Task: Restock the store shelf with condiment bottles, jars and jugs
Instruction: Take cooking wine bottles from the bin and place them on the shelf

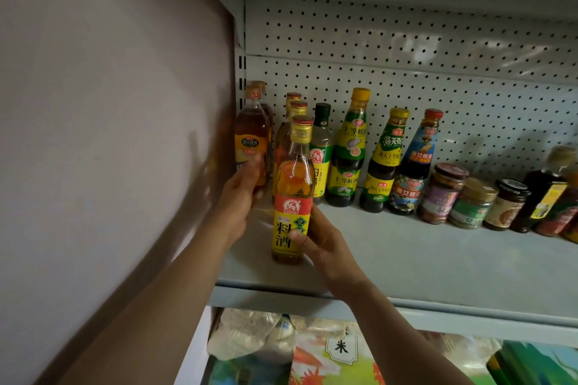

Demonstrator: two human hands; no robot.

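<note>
At nine o'clock a pale wall (93,103), grey shelf (422,259) backed by pegboard (406,50), cooking-wine bottle (292,197) gripped by right hand (322,241), amber bottle (251,141) clasped by left hand (240,194), jars (469,197) at three o'clock.

- The cooking-wine bottle (292,194) at the shelf front — yellow label with large black characters 料酒.
- The amber bottle (251,141) at the far left — dark oval label reading 海天料酒.
- The yellow-capped bottle (386,162) — green label with 海天.
- The bag (341,350) on the lower shelf — one black character, 米.
- Other labels are too blurred to read.
</note>
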